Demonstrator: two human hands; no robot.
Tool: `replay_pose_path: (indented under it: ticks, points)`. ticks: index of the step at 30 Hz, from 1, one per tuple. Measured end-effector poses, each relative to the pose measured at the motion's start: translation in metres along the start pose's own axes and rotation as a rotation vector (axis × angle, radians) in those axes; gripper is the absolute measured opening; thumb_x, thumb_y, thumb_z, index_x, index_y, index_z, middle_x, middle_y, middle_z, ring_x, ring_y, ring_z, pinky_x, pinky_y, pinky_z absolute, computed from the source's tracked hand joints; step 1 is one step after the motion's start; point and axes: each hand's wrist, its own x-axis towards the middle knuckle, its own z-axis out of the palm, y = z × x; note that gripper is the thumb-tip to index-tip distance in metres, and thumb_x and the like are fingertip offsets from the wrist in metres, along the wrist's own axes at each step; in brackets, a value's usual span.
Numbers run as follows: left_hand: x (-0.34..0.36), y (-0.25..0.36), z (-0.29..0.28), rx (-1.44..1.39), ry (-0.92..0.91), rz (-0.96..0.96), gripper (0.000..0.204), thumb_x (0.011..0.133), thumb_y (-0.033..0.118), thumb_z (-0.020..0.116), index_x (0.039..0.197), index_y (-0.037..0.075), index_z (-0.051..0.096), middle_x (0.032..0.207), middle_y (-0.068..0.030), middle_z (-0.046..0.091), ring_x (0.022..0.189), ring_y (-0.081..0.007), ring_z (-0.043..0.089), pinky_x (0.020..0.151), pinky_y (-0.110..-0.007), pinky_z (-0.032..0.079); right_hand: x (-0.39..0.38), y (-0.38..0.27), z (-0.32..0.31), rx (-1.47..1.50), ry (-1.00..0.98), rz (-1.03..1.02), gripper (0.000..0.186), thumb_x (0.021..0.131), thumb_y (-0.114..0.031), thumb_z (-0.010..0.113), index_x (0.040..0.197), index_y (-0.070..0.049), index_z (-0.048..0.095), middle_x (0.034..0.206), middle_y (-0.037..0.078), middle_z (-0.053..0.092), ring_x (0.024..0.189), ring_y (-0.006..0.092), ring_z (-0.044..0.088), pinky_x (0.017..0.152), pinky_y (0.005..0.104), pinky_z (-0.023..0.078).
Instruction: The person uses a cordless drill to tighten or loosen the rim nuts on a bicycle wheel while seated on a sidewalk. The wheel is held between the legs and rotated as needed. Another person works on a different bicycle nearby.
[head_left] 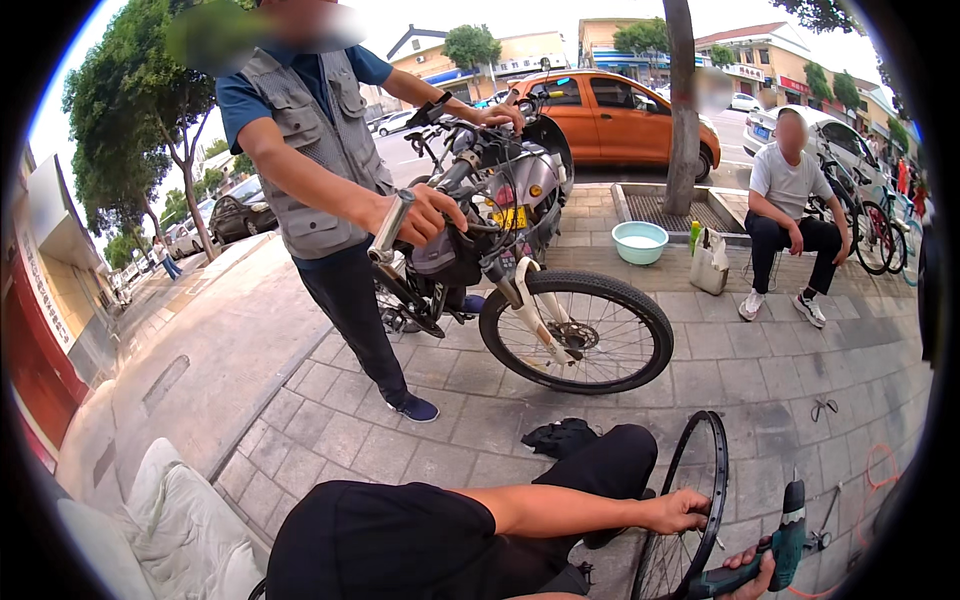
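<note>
A bare bicycle wheel rim with spokes (721,460) stands upright in front of me, beside my bent leg in black trousers. My left hand (678,511) is closed on the wheel at the inner side of its rim, among the spokes; the fingertips are partly hidden. Low at the right, the fingers of my right hand (757,577) wrap round a dark green cordless drill (789,540). The drill's chuck and thin bit point upward, to the right of the wheel. The lower part of the wheel is cut off by the picture's edge.
A person in a grey vest holds a bicycle (590,335) just ahead. Another person sits at the right, near a pale green basin (640,243) and a cloth bag (709,262). A black cloth (558,437), scissors (824,409) and an orange cord (880,468) lie on the paving.
</note>
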Motion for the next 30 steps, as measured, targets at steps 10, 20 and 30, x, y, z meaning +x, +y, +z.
replay_pose_path:
  ticks: [10, 20, 30]
  points:
    - [-0.002, -0.006, 0.004, -0.045, -0.003, -0.041, 0.014, 0.097, 0.007, 0.064, 0.088, -0.002, 0.061, 0.078, -0.0022, 0.064, 0.077, -0.0086, 0.057, 0.069, -0.03, 0.048, -0.001, 0.005, 0.006, 0.013, -0.054, 0.049, 0.038, 0.097, -0.031, 0.063, 0.124, -0.004, 0.058, 0.091, 0.01, 0.057, 0.081, 0.0251, 0.056, 0.079, 0.0409, 0.051]
    - [-0.003, -0.006, 0.004, -0.1, -0.023, -0.038, 0.012, 0.099, 0.006, 0.063, 0.089, -0.001, 0.062, 0.08, -0.0022, 0.065, 0.078, -0.0087, 0.058, 0.07, -0.029, 0.049, -0.001, 0.011, 0.0, 0.007, -0.067, 0.09, 0.04, 0.099, -0.033, 0.061, 0.123, -0.002, 0.056, 0.091, 0.011, 0.057, 0.082, 0.0246, 0.056, 0.079, 0.0401, 0.05]
    - [-0.004, -0.003, 0.004, -0.032, -0.008, 0.004, 0.016, 0.099, 0.009, 0.065, 0.089, -0.002, 0.059, 0.076, -0.0036, 0.058, 0.075, -0.0097, 0.053, 0.068, -0.032, 0.046, -0.004, 0.011, 0.018, -0.036, -0.107, 0.108, 0.04, 0.099, -0.032, 0.06, 0.123, -0.001, 0.055, 0.091, 0.011, 0.056, 0.081, 0.0241, 0.055, 0.079, 0.04, 0.05]
